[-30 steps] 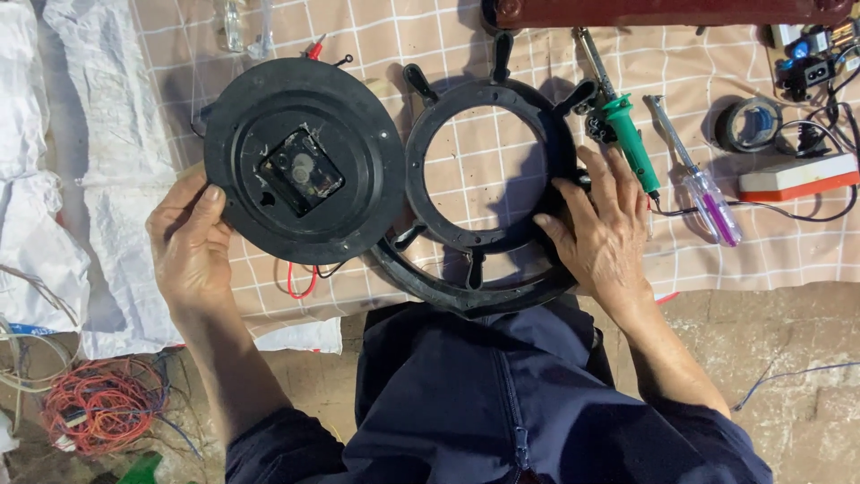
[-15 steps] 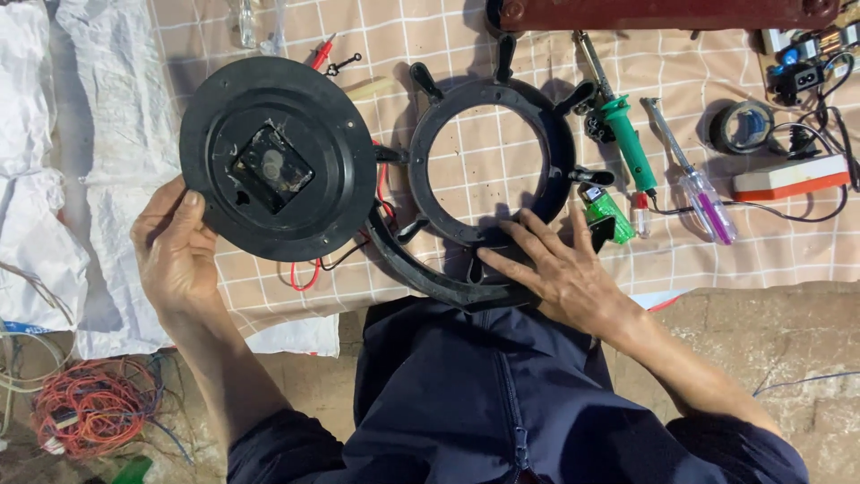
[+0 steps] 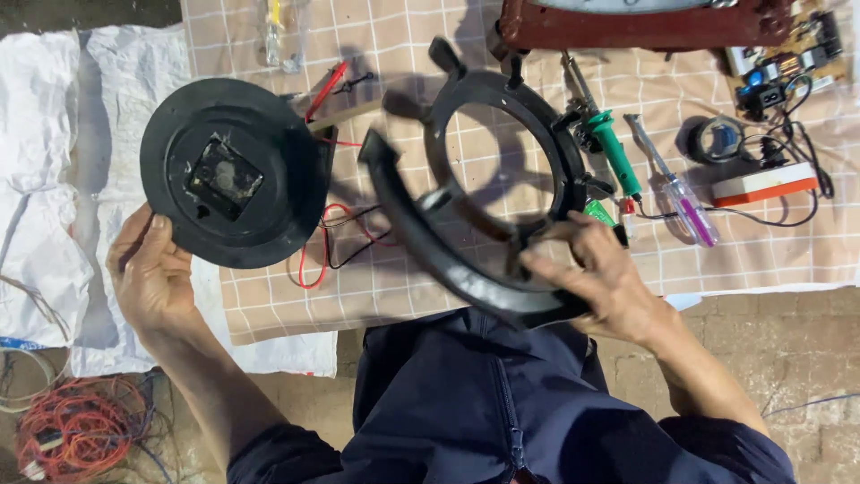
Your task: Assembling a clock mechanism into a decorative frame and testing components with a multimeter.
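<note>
Seen from above: left hand (image 3: 152, 278) clasping the lower rim of a round black disc (image 3: 235, 172) with a square module at its centre, held up over the checked cloth (image 3: 394, 287). Right hand (image 3: 600, 282) gripping a black spoked ring frame (image 3: 488, 179), tilted and lifted on its near edge. Red and black wires (image 3: 327, 246) trailing from the disc beneath the frame. Likely risk: wires snagged or torn loose if the two parts spread further; frame knocking the green-handled soldering iron (image 3: 609, 148) just beside it.
</note>
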